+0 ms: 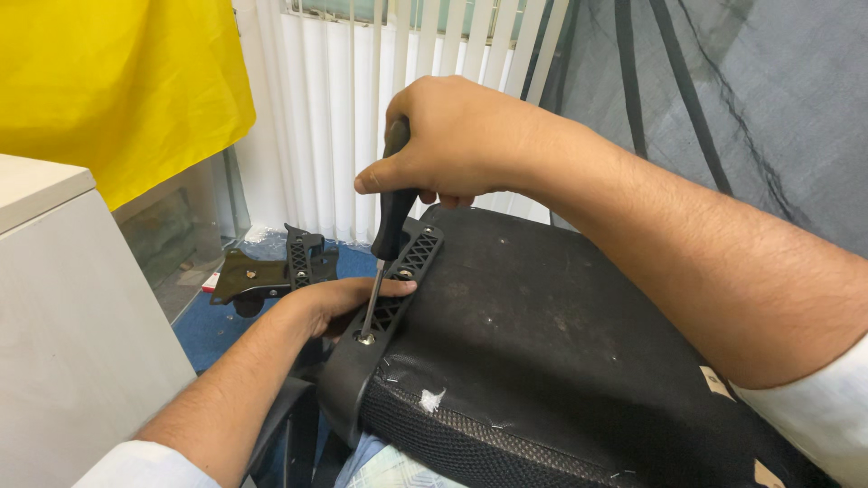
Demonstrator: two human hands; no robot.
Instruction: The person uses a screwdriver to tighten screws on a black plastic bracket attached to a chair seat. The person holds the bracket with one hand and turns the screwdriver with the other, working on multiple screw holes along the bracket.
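As hands (452,145) grip, steel screwdriver (387,235), ribbed plastic bracket (398,280)

Black-handled screwdriver (391,224) with slim metal shaft, tilted slightly off upright, tip seated on a screw (365,339) in a black plastic armrest bracket (391,298) with lattice cut-outs, lying along the left edge of an upturned, dusty black chair seat (542,343).
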